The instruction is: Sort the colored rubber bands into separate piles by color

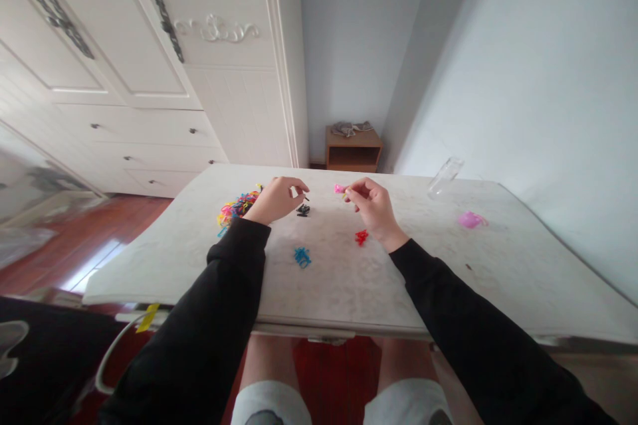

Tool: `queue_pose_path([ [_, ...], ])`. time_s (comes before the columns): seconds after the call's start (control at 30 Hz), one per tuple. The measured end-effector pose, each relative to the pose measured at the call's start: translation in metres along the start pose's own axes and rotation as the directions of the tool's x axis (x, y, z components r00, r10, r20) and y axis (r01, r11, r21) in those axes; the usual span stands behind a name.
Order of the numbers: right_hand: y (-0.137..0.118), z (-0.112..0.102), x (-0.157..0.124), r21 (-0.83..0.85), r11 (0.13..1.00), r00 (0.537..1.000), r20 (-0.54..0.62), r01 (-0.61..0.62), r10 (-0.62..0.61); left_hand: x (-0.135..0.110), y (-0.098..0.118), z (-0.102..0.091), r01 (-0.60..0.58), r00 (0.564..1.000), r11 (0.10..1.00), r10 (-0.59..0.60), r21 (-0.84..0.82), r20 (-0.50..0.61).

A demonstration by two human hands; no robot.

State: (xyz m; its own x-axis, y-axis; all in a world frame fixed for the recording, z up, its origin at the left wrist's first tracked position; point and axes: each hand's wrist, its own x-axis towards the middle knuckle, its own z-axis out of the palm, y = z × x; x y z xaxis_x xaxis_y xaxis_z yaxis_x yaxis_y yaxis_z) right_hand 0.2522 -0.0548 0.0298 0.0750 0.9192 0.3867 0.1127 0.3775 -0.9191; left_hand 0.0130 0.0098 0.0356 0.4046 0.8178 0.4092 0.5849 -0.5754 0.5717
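My left hand is closed in a pinch on a small black piece, just above a little pile of black pieces. My right hand pinches a small yellow piece beside a pink cluster. Below the right hand lies a red pile, and nearer to me a blue pile. A larger mixed-colour heap sits left of my left wrist, partly hidden by it. The pieces are too small to name exactly.
All this lies on a white table. On its right stand a clear, tilted container and a pinkish-purple object. A small dark bit lies nearer. Beyond the table are a white wardrobe and a wooden stand.
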Motion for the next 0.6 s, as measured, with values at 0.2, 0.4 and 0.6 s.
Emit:
queue_pose_path([
  [0.2, 0.000, -0.001, 0.001, 0.018, 1.000, 1.000, 0.021, 0.005, -0.005, -0.001, -0.008, 0.003, 0.017, 0.997, 0.991, -0.027, 0.133, 0.075],
  [0.4, 0.000, -0.002, 0.001, 0.020, 1.000, 1.000, 0.015, 0.003, -0.003, -0.002, 0.003, -0.001, 0.060, 0.987, 0.971, -0.093, 0.231, 0.134],
  [0.6, -0.001, -0.015, 0.010, -0.039, 0.999, 0.995, -0.093, -0.027, 0.023, -0.002, 0.002, -0.001, 0.071, 0.992, 0.975, -0.090, 0.210, 0.083],
])
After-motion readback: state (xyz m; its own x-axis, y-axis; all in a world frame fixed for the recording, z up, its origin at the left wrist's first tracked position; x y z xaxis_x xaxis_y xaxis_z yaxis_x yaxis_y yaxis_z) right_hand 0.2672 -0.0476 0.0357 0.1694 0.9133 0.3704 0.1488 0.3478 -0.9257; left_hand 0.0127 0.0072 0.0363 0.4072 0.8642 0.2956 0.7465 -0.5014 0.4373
